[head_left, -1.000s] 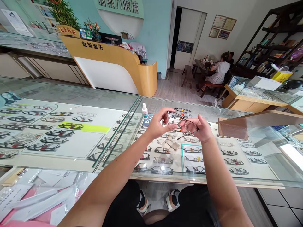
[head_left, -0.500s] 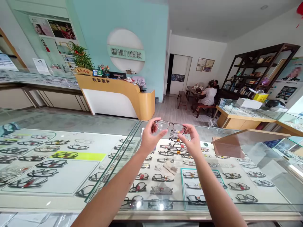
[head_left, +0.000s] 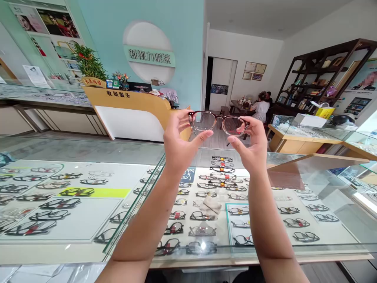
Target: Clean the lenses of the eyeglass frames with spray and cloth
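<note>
A pair of eyeglasses (head_left: 219, 116) with a dark reddish-brown upper rim and clear lenses is held up in front of me, above the glass display case (head_left: 188, 257). My left hand (head_left: 182, 137) grips its left end, thumb below the lens and fingers behind the frame. At the other end, my right hand (head_left: 250, 143) pinches the frame by the hinge and temple. One dark temple tip shows beneath the right lens. Below my hands, a grey cloth (head_left: 211, 206) lies among rows of spectacle frames (head_left: 202, 231) in the case.
A second glass case with frames (head_left: 60, 215) adjoins on the left. A brown panel (head_left: 318, 163) leans over the right side. Beyond stand a cashier counter (head_left: 126, 124), a dark shelf (head_left: 321, 78) and a seated person (head_left: 260, 108) at a table.
Both hands have raised the eyeglasses higher and closer to me, so they look larger. The view has shifted slightly.
</note>
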